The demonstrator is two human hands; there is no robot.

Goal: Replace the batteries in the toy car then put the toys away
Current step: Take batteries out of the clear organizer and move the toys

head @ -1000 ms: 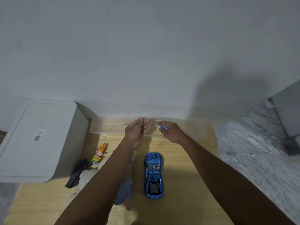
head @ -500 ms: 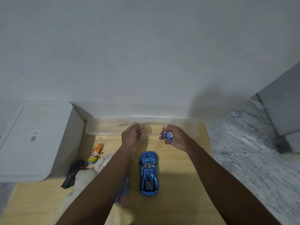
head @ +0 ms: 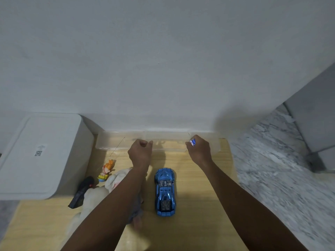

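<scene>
A shiny blue toy car [head: 165, 192] lies on the wooden table [head: 197, 214], nose pointing away from me. My right hand [head: 199, 151] hovers beyond and to the right of it, shut on blue and white batteries [head: 192, 142] that peek out at the fingertips. My left hand [head: 140, 153] is curled into a loose fist beyond and left of the car, with nothing visible in it. Both hands hang over the near wall of a clear plastic box [head: 116, 142] that stands against the wall.
A white lidded bin [head: 39, 156] stands at the left. Beside it lie a black remote control [head: 81, 192], a small orange figurine [head: 107, 169] and a white plush toy [head: 96, 198] partly under my left arm. Grey marble floor [head: 281, 178] lies to the right.
My hands have spread apart; the right one moved right with the batteries. The left hand closed from open fingers into a fist. The car has not moved.
</scene>
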